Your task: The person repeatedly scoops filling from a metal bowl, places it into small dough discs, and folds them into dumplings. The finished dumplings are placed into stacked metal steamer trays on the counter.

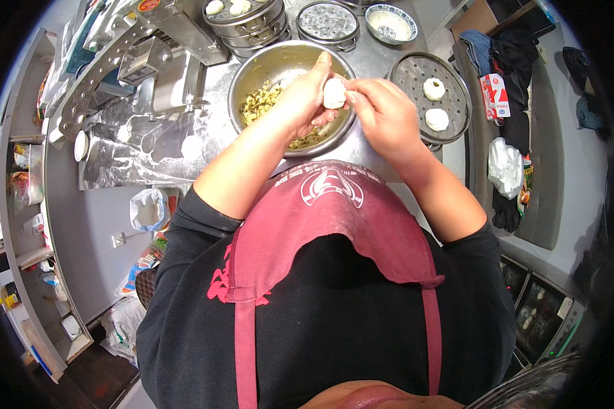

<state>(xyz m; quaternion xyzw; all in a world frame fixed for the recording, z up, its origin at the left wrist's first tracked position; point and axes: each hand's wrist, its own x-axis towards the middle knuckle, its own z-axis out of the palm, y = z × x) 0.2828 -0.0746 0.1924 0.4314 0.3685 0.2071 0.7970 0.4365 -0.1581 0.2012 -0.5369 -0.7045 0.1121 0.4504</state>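
Observation:
My left hand (pixel 303 102) cups a small pleated dough bun (pixel 333 95) above a large stainless steel mixing bowl (pixel 234 118). At the bun's right side, the thumb and fingers of my right hand (pixel 389 115) pinch its edge. Chopped yellow and green filling (pixel 258 105) lies in the bowl, partly hidden by my left hand and forearm. To the right, a round perforated steamer tray (pixel 407 76) carries two pleated buns, a farther bun (pixel 434 89) with a dark spot on top and a nearer bun (pixel 436 120).
Stacked metal steamers (pixel 253 36) with buns on top stand behind the bowl. Beside them are another perforated steamer (pixel 327 21) and a blue-patterned bowl (pixel 391 24). A metal machine (pixel 146 61) occupies the left. A white round piece (pixel 192 147), apparently dough, lies on the floured counter (pixel 133 171).

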